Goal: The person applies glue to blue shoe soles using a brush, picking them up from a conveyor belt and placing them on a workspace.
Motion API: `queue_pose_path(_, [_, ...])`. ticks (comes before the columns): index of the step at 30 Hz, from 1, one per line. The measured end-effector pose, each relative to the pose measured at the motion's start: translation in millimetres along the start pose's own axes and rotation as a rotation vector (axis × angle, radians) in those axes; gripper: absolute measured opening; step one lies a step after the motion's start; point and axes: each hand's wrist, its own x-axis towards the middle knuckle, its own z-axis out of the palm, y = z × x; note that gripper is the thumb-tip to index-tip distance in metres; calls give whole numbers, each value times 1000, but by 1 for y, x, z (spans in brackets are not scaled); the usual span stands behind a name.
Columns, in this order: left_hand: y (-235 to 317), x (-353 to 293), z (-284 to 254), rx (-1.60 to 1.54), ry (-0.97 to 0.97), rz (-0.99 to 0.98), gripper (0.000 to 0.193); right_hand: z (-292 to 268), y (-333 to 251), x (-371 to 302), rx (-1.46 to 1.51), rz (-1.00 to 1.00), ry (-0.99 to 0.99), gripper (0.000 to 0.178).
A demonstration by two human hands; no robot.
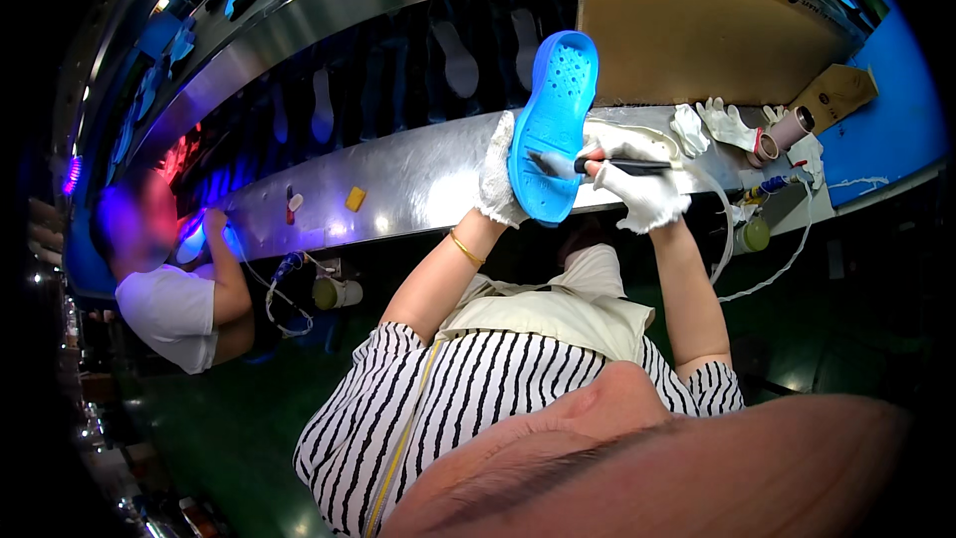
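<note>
A bright blue shoe sole [556, 130], with raised edges and small holes toward its far end, is held up over the metal bench. My left hand [497, 174], in a white knit glove, is closed on its left edge near the heel. In my right hand [638, 191], gloved with fingertips bare, is a brush [604, 166] with a black handle. Its bristles [551, 165] touch the inside of the sole near the heel. A pale hose [715, 194] hangs beside my right hand, and a whitish cloth-like item [630, 139] lies just behind it.
A metal bench [398, 197] runs across, with dark sole shapes [455, 60] lined up beyond. Cardboard [697, 30] stands at the back right. White gloves [727, 125] and a tape roll [790, 130] lie at right. At left, a co-worker [179, 299] handles another sole.
</note>
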Motion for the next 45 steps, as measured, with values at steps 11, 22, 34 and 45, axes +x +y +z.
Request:
queue_pose_path(11, [-6, -25, 21, 54, -102, -146, 77, -45, 21, 52, 203, -381, 447, 13])
queue_pose_path(22, [12, -25, 25, 208, -2, -69, 73, -18, -27, 14, -517, -595, 20, 20])
queue_pose_path(34, [18, -24, 18, 43, 78, 26, 64, 10, -28, -7, -64, 157, -85, 10])
queue_pose_path(45, [29, -18, 37, 615, 174, -125, 53, -16, -2, -5, 24, 67, -184, 12])
